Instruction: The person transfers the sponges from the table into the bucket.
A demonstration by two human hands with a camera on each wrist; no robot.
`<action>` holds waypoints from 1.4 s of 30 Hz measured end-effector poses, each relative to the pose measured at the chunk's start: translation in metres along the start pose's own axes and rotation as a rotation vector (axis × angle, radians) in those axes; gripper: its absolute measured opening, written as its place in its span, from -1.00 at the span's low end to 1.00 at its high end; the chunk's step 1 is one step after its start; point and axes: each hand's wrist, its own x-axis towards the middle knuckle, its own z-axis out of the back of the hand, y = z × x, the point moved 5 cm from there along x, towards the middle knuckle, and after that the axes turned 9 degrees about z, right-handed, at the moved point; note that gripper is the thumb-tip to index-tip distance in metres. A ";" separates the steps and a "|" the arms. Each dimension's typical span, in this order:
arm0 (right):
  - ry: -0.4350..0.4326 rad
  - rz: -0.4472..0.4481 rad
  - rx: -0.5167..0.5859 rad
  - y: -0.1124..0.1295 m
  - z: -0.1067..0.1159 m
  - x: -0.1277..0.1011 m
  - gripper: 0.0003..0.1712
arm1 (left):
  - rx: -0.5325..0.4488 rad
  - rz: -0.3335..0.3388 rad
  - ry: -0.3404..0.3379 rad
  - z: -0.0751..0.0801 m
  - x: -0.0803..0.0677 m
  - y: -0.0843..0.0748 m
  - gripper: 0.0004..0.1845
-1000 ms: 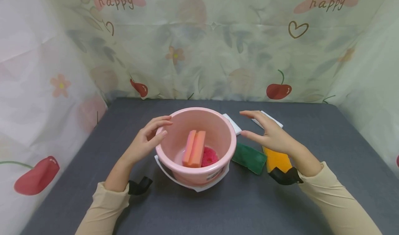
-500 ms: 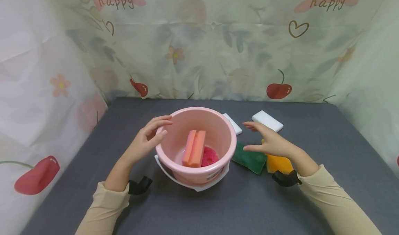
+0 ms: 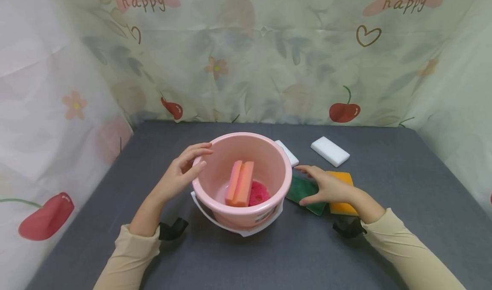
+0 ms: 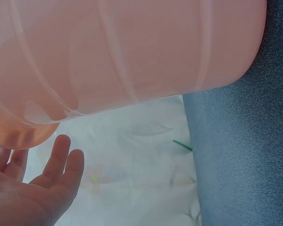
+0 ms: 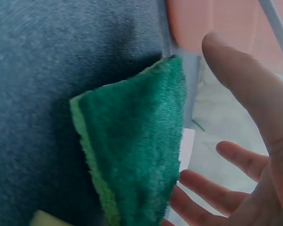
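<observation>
A pink bucket [image 3: 244,215] with a white handle [image 3: 253,230] stands mid-table. At its left rim rests my left hand [image 3: 178,169], fingertips over the edge, thumb lower beside it; in the left wrist view its other fingers are spread apart from the wall. Inside lie an orange-pink sponge [image 3: 242,187] with a groove along it and a dark pink round scrubber [image 3: 259,193]. Right of the bucket, my right hand [image 3: 332,189] hovers with thumb and fingers spread, holding nothing, over a green scouring sponge [image 5: 137,141], partly covering it in the head view.
A yellow-orange sponge [image 3: 341,177] lies beside the green one, partly under the right hand in the head view. Behind are two white sponges, one further right [image 3: 330,151] and one [image 3: 287,154] partly hidden by the bucket. Patterned cloth walls [image 3: 265,76] enclose the dark table [image 3: 261,260].
My right hand has moved down and toward me, from in front of the right white sponge to over the green sponge. The left hand and the bucket have stayed put.
</observation>
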 end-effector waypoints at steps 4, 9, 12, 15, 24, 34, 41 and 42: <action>0.008 -0.014 -0.010 -0.002 -0.003 -0.001 0.05 | -0.003 -0.001 0.000 0.000 0.000 0.000 -0.63; 0.017 -0.033 -0.034 -0.004 -0.008 -0.001 0.05 | 0.000 0.008 -0.001 0.000 0.000 0.000 -0.63; 0.021 -0.032 -0.046 -0.004 -0.010 -0.001 0.05 | 0.003 0.011 -0.002 0.000 0.000 0.001 -0.63; 0.027 -0.036 -0.050 -0.005 -0.011 -0.001 0.05 | 0.001 0.011 -0.002 0.000 0.000 0.001 -0.63; 0.041 -0.057 -0.047 -0.006 -0.012 -0.001 0.01 | -0.001 0.014 -0.002 0.000 0.001 0.001 -0.63; 0.041 -0.056 -0.042 -0.004 -0.011 -0.001 -0.03 | 0.007 0.020 -0.003 0.000 0.001 0.001 -0.62; 0.014 -0.047 -0.021 -0.002 -0.007 -0.001 -0.06 | 0.004 0.013 -0.003 0.000 0.000 0.000 -0.63; 0.009 -0.046 -0.018 -0.002 -0.006 -0.001 -0.06 | 0.003 0.011 -0.003 0.000 0.000 0.000 -0.63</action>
